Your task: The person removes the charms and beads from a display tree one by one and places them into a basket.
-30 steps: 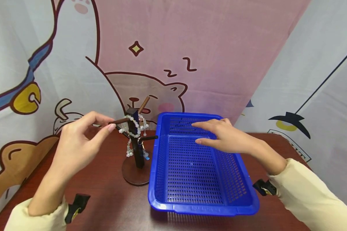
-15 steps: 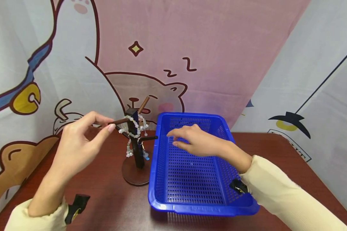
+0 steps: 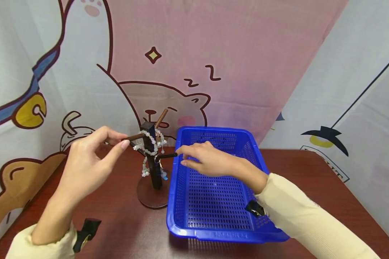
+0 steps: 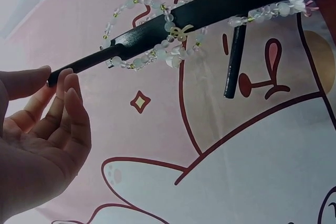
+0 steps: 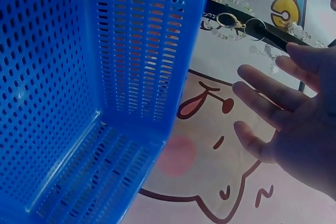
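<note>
A dark wooden jewellery stand point(image 3: 154, 172) with a round base and several pegs stands left of a blue basket point(image 3: 227, 236). Thumb and fingers of my left hand point(image 3: 87, 158) pinch the tip of its upper left peg point(image 4: 86, 62). Pale beaded bracelets point(image 3: 149, 137) with flower charms hang round the post and pegs. On the right peg point(image 3: 166, 155) a metal ring point(image 5: 255, 31) carries a dangling charm with a blue piece point(image 3: 164, 175). My right hand point(image 3: 210, 158) is over the basket's left side, fingers loosely bent, fingertips right at that peg's end.
The perforated basket stands close to the base of the stand on a reddish-brown table point(image 3: 113, 230). Behind them hangs a cartoon-printed cloth point(image 3: 246, 61). A black clip point(image 3: 256, 208) sits at the right sleeve, another black clip point(image 3: 86, 233) at the left.
My right hand has moved left across the basket to the end of the right peg. The left hand keeps its pinch on the upper left peg, and the stand stays put.
</note>
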`<action>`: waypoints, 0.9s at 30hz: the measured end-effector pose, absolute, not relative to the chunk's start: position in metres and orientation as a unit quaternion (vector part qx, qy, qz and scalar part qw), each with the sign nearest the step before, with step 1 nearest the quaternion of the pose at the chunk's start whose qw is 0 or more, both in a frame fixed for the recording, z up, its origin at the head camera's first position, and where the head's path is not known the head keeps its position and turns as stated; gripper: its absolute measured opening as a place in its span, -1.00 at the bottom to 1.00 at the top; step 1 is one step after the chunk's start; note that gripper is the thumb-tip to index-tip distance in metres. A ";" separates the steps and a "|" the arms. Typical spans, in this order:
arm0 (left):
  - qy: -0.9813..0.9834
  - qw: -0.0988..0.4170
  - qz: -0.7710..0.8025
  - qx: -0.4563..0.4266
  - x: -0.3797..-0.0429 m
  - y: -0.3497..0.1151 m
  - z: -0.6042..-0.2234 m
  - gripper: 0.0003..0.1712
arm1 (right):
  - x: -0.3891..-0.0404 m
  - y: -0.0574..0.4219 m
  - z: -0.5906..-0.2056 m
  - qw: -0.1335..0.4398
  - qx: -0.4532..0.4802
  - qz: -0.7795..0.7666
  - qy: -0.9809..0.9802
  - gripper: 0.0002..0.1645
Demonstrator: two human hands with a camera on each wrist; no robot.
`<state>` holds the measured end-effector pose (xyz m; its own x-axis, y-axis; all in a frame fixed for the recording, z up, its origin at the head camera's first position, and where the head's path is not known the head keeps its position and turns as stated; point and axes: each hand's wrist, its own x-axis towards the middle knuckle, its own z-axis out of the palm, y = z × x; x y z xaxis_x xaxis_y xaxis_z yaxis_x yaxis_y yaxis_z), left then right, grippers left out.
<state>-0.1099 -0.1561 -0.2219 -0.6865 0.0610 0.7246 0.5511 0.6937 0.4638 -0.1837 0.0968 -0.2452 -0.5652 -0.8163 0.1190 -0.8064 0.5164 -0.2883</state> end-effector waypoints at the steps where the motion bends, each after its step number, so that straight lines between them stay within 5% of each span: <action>1: -0.850 0.353 -0.348 -0.181 -0.110 -0.156 -0.222 -0.92 | -0.184 0.097 -0.246 0.019 -0.465 -0.159 0.871 -0.67; 27: -0.848 0.332 -0.379 -0.167 -0.121 -0.164 -0.222 -0.91 | -0.176 0.091 -0.250 -0.003 -0.496 -0.185 0.848 -0.85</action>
